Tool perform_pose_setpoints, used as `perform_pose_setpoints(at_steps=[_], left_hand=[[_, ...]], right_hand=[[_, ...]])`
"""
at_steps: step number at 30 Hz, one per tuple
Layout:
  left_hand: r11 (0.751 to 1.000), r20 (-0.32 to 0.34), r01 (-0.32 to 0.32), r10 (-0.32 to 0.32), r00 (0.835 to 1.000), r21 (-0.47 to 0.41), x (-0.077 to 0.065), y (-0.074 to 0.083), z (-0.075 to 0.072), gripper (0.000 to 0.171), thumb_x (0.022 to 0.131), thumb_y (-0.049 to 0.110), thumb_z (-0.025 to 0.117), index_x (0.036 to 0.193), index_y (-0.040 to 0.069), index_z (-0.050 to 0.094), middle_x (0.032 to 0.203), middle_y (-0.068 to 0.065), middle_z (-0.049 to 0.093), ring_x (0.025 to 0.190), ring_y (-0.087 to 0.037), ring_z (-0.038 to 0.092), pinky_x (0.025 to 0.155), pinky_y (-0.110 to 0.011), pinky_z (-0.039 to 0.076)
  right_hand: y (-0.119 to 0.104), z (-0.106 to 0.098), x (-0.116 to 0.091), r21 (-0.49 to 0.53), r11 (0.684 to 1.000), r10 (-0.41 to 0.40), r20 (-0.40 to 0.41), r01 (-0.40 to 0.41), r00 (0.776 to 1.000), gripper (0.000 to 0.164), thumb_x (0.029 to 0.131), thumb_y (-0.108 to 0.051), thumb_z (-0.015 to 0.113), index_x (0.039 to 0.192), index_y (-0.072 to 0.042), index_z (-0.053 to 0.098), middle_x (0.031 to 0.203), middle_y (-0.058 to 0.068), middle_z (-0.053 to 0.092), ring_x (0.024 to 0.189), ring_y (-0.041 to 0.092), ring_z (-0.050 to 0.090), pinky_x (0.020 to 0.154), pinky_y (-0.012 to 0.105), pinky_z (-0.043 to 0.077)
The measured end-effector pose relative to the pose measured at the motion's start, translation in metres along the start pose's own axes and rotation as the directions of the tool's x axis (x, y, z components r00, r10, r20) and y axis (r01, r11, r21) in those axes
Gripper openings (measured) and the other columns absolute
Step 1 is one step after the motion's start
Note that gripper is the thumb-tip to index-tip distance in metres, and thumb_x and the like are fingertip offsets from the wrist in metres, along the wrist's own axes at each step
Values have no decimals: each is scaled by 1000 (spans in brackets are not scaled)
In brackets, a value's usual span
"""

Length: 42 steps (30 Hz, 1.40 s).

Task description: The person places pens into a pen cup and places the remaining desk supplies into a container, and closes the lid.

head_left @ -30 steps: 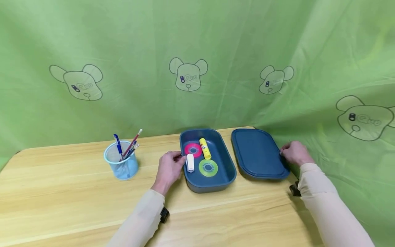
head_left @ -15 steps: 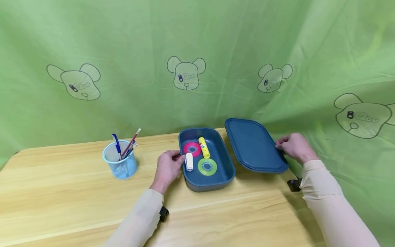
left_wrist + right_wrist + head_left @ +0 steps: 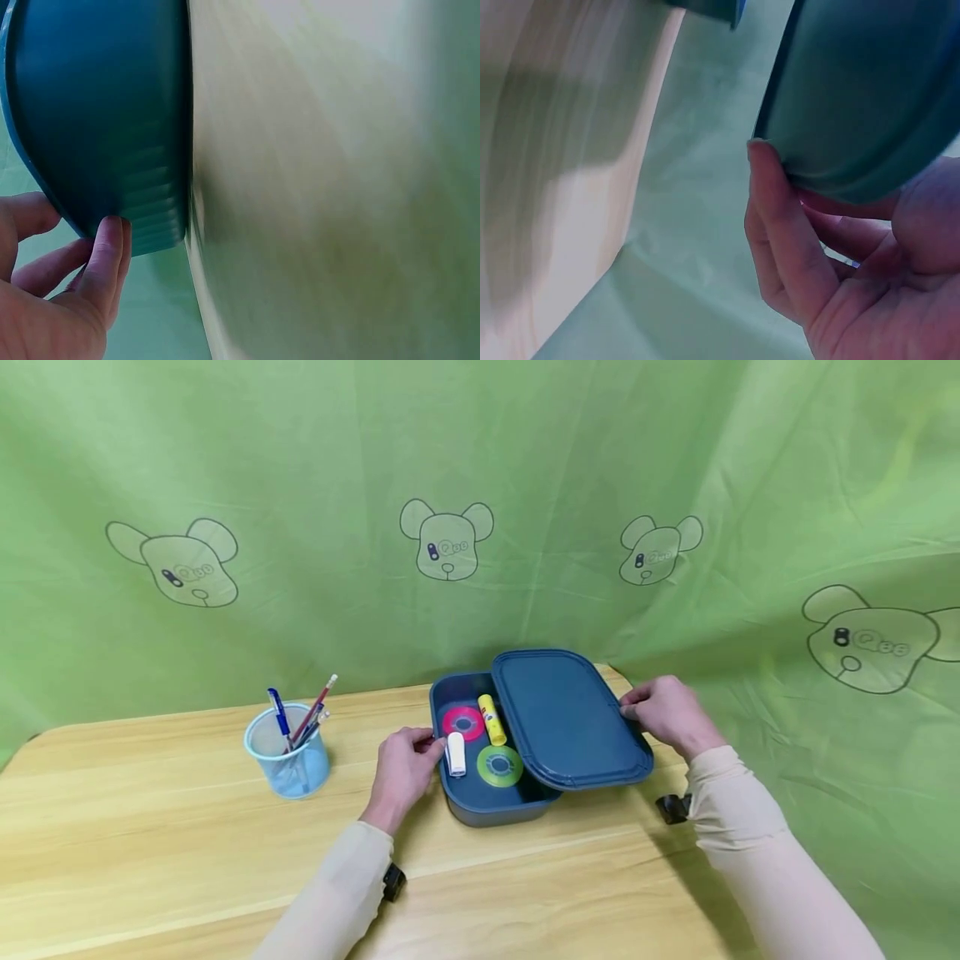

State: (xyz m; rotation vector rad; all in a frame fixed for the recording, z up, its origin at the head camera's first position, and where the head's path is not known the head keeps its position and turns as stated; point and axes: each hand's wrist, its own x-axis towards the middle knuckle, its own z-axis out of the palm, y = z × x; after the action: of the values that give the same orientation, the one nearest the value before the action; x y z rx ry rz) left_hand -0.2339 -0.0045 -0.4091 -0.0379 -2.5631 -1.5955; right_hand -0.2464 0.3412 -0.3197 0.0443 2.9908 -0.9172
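A dark blue box [image 3: 495,817] stands on the table, its left part uncovered. My left hand [image 3: 402,772] holds its left rim; in the left wrist view the fingers [image 3: 105,259] lie against the outer wall. My right hand [image 3: 670,714] pinches the right edge of the matching blue lid [image 3: 573,718], raised and overlapping the right part of the box in the head view. Inside the box show a pink tape roll [image 3: 453,720], a green tape roll [image 3: 486,767], a yellow glue stick [image 3: 491,720] and a small white stapler [image 3: 456,753].
A light blue mesh pen cup [image 3: 296,772] with pens and a pencil stands to the left on the wooden table [image 3: 165,818]. Green curtain [image 3: 315,585] with printed bear heads hangs close behind the table and along its right side.
My right hand has lifted the lid off the table and carried it left until it overlaps the box. My left hand has stayed at the box's left rim.
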Motion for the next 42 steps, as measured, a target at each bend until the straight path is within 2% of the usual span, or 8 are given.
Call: perform_pose_setpoints(at_steps=[10,17,23,26,30,33,37,42], left_hand=[[1000,4,8,-8,1000,12,-1,1,1,30,93,15,70,115,-5,69,91,-9,67,83,-19,61,73,-30,56],[998,33,-40,38,999,51,-1,1,-1,30,94,14,68,115,-7,68,93,-9,65,82,-19,60,72,-28,56],[992,49,-74,69,996,107,-1,4,-3,35,96,17,64,120,-8,64,95,-11,62,85,-22,58,75,-33,55],[992,-13,-113,114,993,61,1,5,-6,39,97,18,62,125,-10,61,104,-15,62,93,-24,60,83,-34,55],[983,-63,-167,163,985,-76,5,11,-9,37,98,18,60,124,-8,62,114,-17,64,102,-26,64,89,-32,55],[979,-22,-155,153,988,-136,7,15,-10,34,98,19,62,121,-5,66,111,-14,67,99,-23,65,85,-31,56],[978,38,-84,93,995,-191,9,17,-9,29,96,16,64,118,-3,69,110,-13,69,96,-21,65,84,-32,55],[978,81,-15,33,996,-209,13,18,-10,28,95,13,65,118,-2,69,111,-13,69,100,-21,64,87,-33,55]], right_hand=[[-27,20,1,118,993,16,24,-19,1000,24,95,-6,60,112,10,67,105,24,68,79,23,70,76,40,58],[-31,27,4,151,988,25,22,-28,999,22,95,-4,61,111,9,68,105,23,68,78,22,70,75,36,58],[-36,36,8,181,983,10,19,-14,1000,20,93,-3,62,107,10,69,101,22,69,76,21,69,72,33,58],[-39,42,9,204,979,-4,12,1,1000,19,92,-2,62,104,11,69,100,21,69,76,20,68,69,31,57],[-43,48,10,240,971,-15,-4,15,1000,17,91,0,61,101,11,69,100,22,68,76,20,67,68,31,58],[-43,51,11,273,962,1,-8,1,1000,17,92,1,60,102,12,69,101,23,67,77,20,67,70,32,59],[-44,54,10,305,952,29,2,-28,1000,19,93,0,59,106,12,67,106,23,65,79,20,67,72,31,59],[-45,56,7,307,951,50,-4,-46,999,21,94,-1,59,107,12,67,107,24,65,79,20,67,72,31,59]])
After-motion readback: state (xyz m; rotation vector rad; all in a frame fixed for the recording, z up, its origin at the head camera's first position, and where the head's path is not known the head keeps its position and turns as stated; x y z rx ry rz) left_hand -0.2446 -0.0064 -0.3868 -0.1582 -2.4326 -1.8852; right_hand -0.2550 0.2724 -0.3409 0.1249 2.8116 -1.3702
